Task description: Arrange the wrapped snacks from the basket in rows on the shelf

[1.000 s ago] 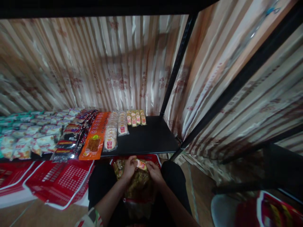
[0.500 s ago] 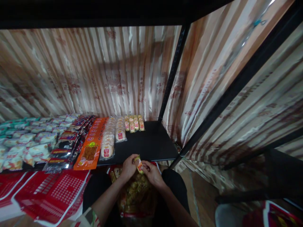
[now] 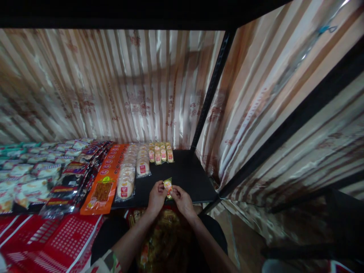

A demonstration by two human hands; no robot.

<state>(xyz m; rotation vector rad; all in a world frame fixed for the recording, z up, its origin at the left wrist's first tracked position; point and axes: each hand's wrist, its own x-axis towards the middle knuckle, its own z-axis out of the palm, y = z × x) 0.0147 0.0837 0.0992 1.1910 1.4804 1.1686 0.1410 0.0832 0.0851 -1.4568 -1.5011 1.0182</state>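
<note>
Between my two hands, over the front edge of the black shelf [image 3: 187, 174], is a small snack packet [image 3: 168, 187] in a yellow-green wrapper with a red and orange label. My left hand [image 3: 157, 197] pinches its left side, and my right hand [image 3: 182, 200] grips its right side. Farther back on the shelf stand short rows of similar small yellow packets [image 3: 163, 154]. To their left lie rows of round, clear-wrapped crackers [image 3: 125, 185] with red labels. Below my forearms, a bag of yellow-wrapped packets [image 3: 163, 235] sits between my knees, partly in shadow.
Orange snack bags [image 3: 99, 185], dark packets [image 3: 64, 189] and white packets [image 3: 36, 185] fill the shelf's left part. Red baskets [image 3: 65, 239] stand below. Black posts [image 3: 212, 91] rise at the right, with a striped curtain [image 3: 136, 83] behind. A dark shelf [image 3: 113, 15] hangs overhead.
Both hands have moved up and forward with the packet, from above the bag to over the shelf's front edge. The packet is now more upright. The view has shifted slightly.
</note>
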